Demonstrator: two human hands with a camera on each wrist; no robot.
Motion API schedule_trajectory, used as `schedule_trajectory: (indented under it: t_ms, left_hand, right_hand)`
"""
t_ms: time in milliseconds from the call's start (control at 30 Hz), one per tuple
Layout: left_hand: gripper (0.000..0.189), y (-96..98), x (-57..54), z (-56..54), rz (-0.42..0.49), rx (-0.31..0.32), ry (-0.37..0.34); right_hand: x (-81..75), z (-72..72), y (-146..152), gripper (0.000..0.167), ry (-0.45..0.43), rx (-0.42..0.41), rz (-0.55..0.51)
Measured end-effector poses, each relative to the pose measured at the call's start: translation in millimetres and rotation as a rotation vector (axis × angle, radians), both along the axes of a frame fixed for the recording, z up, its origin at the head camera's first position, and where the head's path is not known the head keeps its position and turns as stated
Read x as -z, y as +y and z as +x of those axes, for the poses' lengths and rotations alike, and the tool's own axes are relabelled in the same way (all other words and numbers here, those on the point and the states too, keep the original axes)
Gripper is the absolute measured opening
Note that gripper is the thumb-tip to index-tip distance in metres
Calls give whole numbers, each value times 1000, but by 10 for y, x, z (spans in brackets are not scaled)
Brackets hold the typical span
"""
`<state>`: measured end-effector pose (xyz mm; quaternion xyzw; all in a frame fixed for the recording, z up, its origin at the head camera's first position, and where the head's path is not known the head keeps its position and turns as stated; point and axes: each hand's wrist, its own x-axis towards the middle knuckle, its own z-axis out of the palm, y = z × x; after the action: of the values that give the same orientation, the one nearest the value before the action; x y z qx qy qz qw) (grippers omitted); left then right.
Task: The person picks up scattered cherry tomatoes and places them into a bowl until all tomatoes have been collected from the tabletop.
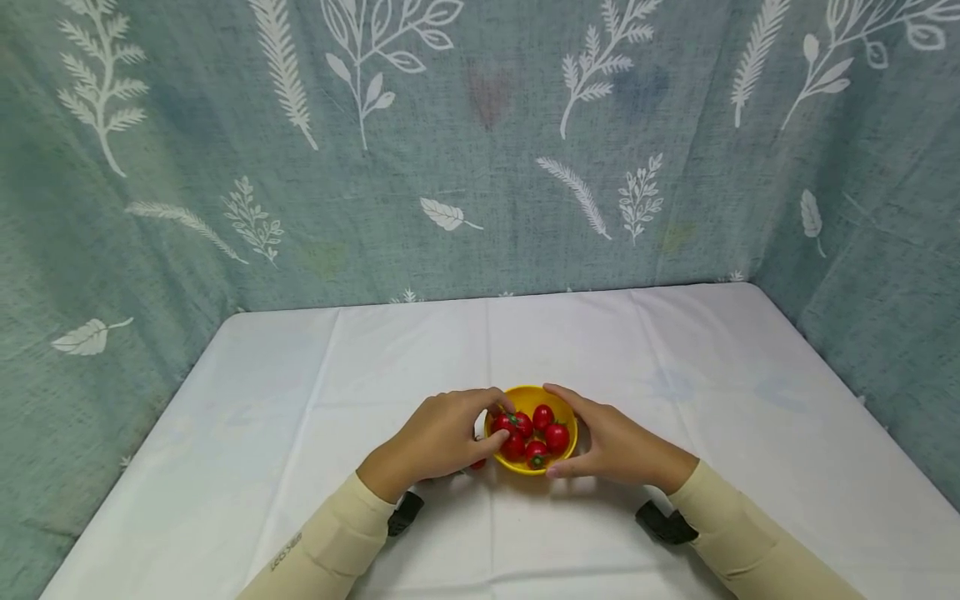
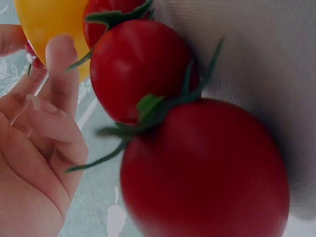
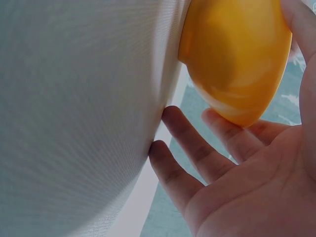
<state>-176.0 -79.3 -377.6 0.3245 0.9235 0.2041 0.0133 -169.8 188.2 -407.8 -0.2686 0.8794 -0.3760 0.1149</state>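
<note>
A yellow bowl (image 1: 551,398) with several red cherry tomatoes (image 1: 557,437) in it stands on the white cloth. My right hand (image 1: 615,437) holds the bowl's right side, thumb near the front rim and index finger at the back rim. In the right wrist view two other fingers (image 3: 170,170) touch the cloth under it. My left hand (image 1: 442,433) is at the bowl's left rim, pinching a cherry tomato (image 2: 35,58) between thumb and fingers. Below that hand, more cherry tomatoes (image 2: 212,168) with green stems lie on the cloth beside the bowl, mostly hidden in the head view.
The table (image 1: 225,467) is covered with a creased white cloth. Green-blue curtains (image 1: 480,167) with white leaf prints hang behind it and at both sides. A dark wrist strap (image 1: 666,523) shows under the right forearm and another (image 1: 406,512) under the left.
</note>
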Motion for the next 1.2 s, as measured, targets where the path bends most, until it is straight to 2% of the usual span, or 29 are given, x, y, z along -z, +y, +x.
schedule_trajectory:
  t_ms: [400, 767, 1200]
  left_hand:
    - [22, 13, 23, 12, -6, 4, 68]
    - [25, -23, 5, 4, 11, 21, 36]
    - [32, -229, -139, -63, 66, -4, 18]
  right_hand:
    - [7, -10, 9, 107, 6, -9, -4]
    - [3, 0, 11, 106, 2, -10, -4]
    - [-8, -2, -2, 107, 0, 4, -5]
